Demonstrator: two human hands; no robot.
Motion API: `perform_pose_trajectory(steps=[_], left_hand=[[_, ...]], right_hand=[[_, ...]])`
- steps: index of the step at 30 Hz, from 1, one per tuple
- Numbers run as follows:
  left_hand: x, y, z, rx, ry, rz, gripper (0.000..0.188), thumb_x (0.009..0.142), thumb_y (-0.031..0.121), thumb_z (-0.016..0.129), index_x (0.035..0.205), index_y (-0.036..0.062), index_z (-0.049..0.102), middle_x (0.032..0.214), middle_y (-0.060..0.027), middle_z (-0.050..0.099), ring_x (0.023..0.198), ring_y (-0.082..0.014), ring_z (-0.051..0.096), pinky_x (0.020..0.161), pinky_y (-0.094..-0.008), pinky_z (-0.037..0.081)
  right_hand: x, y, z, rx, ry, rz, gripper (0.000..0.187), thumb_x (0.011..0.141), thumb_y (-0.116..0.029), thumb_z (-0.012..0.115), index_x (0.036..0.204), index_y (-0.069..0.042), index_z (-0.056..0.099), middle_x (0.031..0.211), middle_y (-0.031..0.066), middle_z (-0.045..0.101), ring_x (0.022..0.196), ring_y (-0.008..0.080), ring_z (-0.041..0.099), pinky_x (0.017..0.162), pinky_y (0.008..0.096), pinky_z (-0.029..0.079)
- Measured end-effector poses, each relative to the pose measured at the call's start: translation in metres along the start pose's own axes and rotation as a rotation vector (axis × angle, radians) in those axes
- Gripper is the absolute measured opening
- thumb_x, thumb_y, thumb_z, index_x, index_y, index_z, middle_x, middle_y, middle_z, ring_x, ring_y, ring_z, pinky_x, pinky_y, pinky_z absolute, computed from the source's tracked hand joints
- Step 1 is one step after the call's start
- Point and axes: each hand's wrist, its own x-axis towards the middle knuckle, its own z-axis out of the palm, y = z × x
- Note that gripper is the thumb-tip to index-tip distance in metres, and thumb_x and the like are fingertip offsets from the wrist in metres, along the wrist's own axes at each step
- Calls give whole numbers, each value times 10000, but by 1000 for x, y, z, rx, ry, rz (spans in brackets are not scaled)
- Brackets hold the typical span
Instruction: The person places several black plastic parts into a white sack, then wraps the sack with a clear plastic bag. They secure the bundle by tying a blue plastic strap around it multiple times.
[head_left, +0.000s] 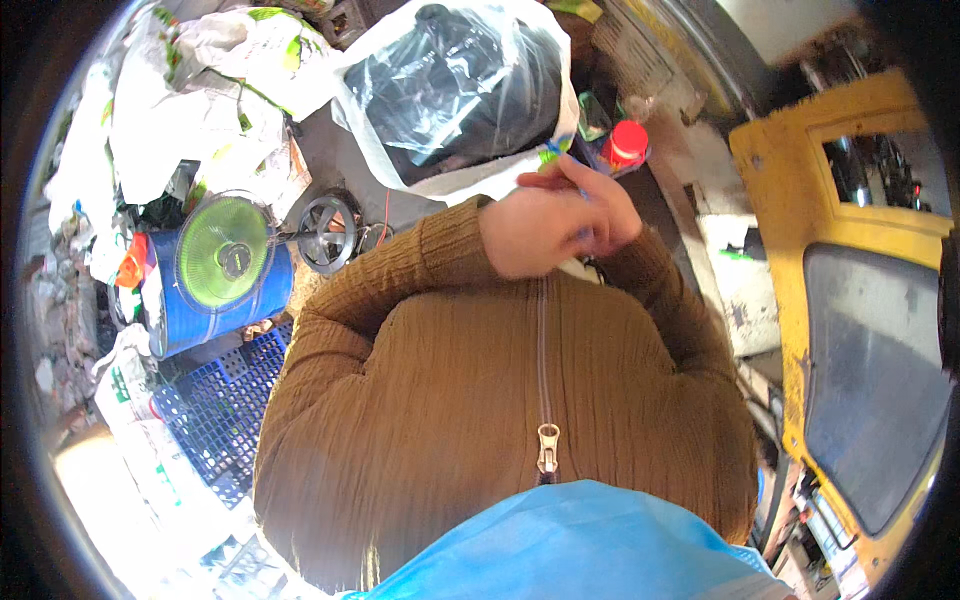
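Observation:
My left hand [535,230] and my right hand [612,205] meet in front of my chest, one overlapping the other. Motion blurs the fingers, and I cannot make out anything held between them. Just beyond them stands a large white sack [388,168], its mouth folded wide. Inside lies dark, shiny plastic [470,85] that looks black under a clear film. The sack's near right rim, with a green and blue print, comes close to my right fingers; whether they touch it I cannot tell.
A red-capped container [628,143] stands right of the sack. On the left are a green-bladed fan [225,252], a blue drum [215,320], a blue plastic crate [225,410] and piled white sacks [150,150]. A yellow metal frame [790,260] rises at the right.

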Motion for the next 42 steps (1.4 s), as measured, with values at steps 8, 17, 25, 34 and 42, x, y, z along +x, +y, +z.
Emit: perform_pose_trajectory(steps=[8, 17, 25, 34, 42], left_hand=[[-57, -63, -156, -185, 167, -160, 280, 855, 76, 565, 1135, 63, 551, 1018, -68, 614, 931, -152, 588, 809, -270, 469], [20, -320, -281, 366, 200, -514, 494, 779, 436, 578, 1073, 40, 614, 1069, -143, 617, 1013, -278, 573, 884, -346, 428], [102, -422, -255, 665, -141, -392, 413, 758, 408, 566, 891, 32, 676, 823, -195, 636, 817, -343, 608, 760, -425, 465], [97, -480, -252, 545, -105, -90, 239, 738, 243, 582, 945, 154, 664, 852, -120, 646, 808, -324, 608, 702, -388, 490], [92, -481, -250, 468, -50, -88, 255, 752, 263, 540, 951, 183, 680, 919, -122, 645, 843, -322, 604, 763, -404, 473]], right_hand=[[-131, -157, -43, -983, 335, 119, 156, 858, -203, 576, 829, -51, 556, 560, -70, 382, 451, 15, 303, 388, 196, 217], [-137, -363, 69, -1829, 954, -300, 251, 895, -242, 515, 1032, -46, 593, 894, 8, 581, 806, 81, 530, 734, 211, 414], [309, -246, 73, -1134, 72, -272, 365, 829, -205, 604, 1119, 12, 558, 961, 79, 631, 793, 157, 619, 735, 271, 512], [410, -134, 62, -2076, -380, -540, 236, 779, -121, 565, 1011, -79, 564, 952, 102, 575, 841, 308, 585, 723, 372, 485], [431, -108, 48, -2070, -21, -507, 188, 822, -159, 504, 995, -93, 474, 892, 156, 584, 818, 354, 587, 677, 448, 463]])
